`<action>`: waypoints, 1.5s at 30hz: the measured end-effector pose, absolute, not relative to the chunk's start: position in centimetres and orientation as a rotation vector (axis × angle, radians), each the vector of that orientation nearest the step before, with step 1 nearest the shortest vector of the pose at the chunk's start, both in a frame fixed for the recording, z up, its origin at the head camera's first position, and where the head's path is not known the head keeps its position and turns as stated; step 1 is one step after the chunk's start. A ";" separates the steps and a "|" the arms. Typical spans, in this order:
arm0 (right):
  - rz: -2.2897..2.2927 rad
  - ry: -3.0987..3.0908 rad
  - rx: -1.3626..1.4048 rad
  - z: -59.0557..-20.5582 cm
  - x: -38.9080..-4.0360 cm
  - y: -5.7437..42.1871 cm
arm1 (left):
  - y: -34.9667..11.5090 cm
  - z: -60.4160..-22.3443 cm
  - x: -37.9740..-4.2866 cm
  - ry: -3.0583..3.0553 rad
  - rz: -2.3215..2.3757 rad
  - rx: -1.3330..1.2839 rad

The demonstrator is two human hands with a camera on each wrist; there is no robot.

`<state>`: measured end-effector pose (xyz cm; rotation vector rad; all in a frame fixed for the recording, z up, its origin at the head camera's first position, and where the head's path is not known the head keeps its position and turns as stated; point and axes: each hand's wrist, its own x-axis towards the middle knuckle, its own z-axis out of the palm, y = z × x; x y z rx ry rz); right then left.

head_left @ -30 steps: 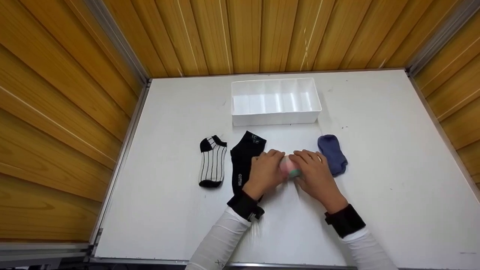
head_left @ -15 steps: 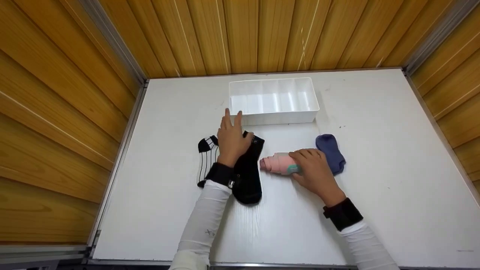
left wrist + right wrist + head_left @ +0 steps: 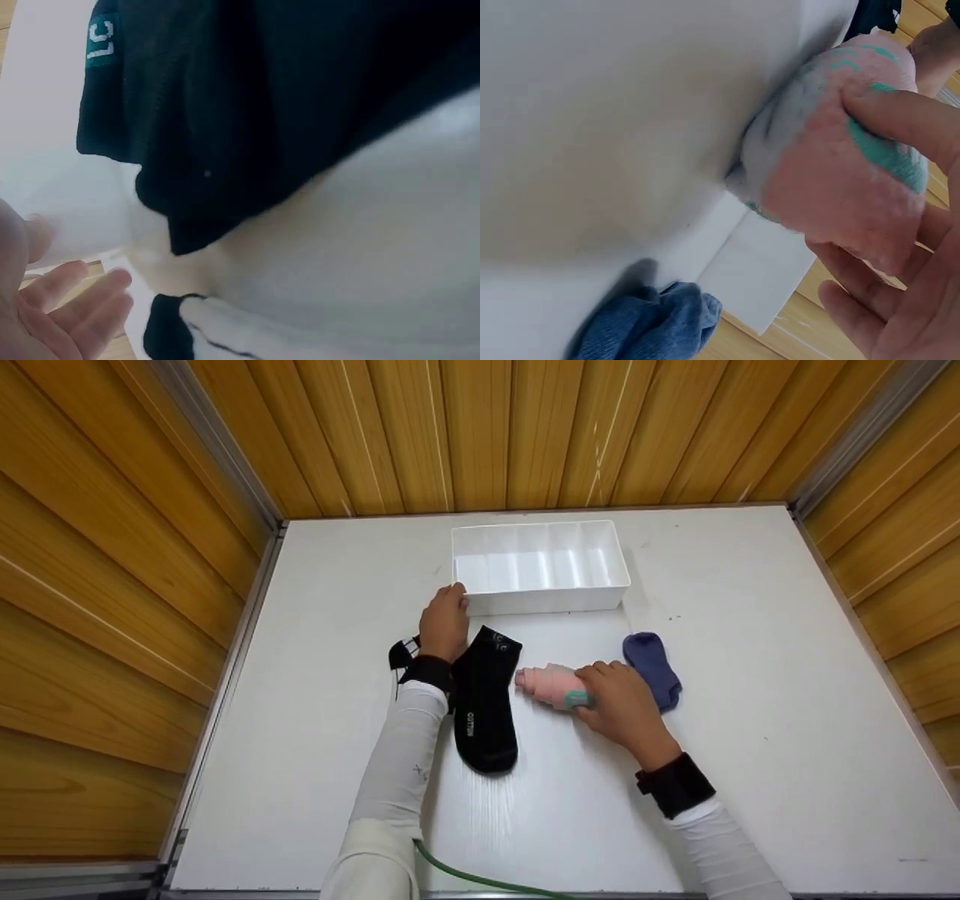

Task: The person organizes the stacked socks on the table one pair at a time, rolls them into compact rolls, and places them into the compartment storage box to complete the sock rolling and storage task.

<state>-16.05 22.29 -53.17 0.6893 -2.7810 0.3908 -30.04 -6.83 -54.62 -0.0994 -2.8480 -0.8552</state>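
The pink rolled sock [image 3: 551,684] is in my right hand [image 3: 619,697]: from the head view, I hold it by its right end, low over the white table [image 3: 300,660], nearer to me than the white box [image 3: 544,601]. Its narrow left end points at the black sock [image 3: 487,712] and lies just beside that sock's edge. The blue sock [image 3: 652,667] rests just beyond my right hand, to its right. My left hand [image 3: 444,622] is at the front left corner of the box, which has several compartments side by side; from here I cannot tell how firmly my fingers meet it. My left forearm hides most of the striped sock [image 3: 403,652].

In the left wrist view, my left fingers are loosely bent, with a gap between them and the thumb. The black sock fills much of the upper part, its lettered label at the top left, and a black end of the striped sock shows at the bottom.

In the right wrist view, my thumb presses one side of the roll and my fingers bend round the other, pinching it. Teal and pale grey patches show on the pink, and the blue sock lies well below.
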 end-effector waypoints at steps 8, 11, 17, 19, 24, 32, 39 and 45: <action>0.683 -2.787 0.494 -52.1 -18.2 21.2 | -6.9 -54.3 -29.9 -2.877 -0.825 -0.056; 0.861 -2.703 0.397 -51.0 -19.4 20.6 | -6.8 -54.1 -29.9 -2.890 -0.826 -0.054; 1.144 -2.443 0.214 -48.2 -23.5 17.2 | -6.9 -53.9 -29.7 -2.865 -0.807 -0.037; 1.179 -2.396 0.171 -47.5 -25.3 15.8 | -6.8 -53.9 -29.6 -2.872 -0.796 -0.021; 1.129 -2.422 0.116 -46.9 -29.7 13.0 | -6.1 -53.9 -29.5 -2.906 -0.773 -0.020; 1.050 -2.560 0.051 -47.4 -33.7 9.6 | -5.3 -53.6 -29.9 -2.919 -0.743 -0.078; 0.863 -2.652 0.248 -48.6 -34.4 6.1 | -5.7 -53.8 -29.9 -2.963 -0.691 -0.038; 0.618 -2.852 0.339 -49.8 -33.9 5.0 | -4.8 -54.4 -29.3 -3.048 -0.678 -0.027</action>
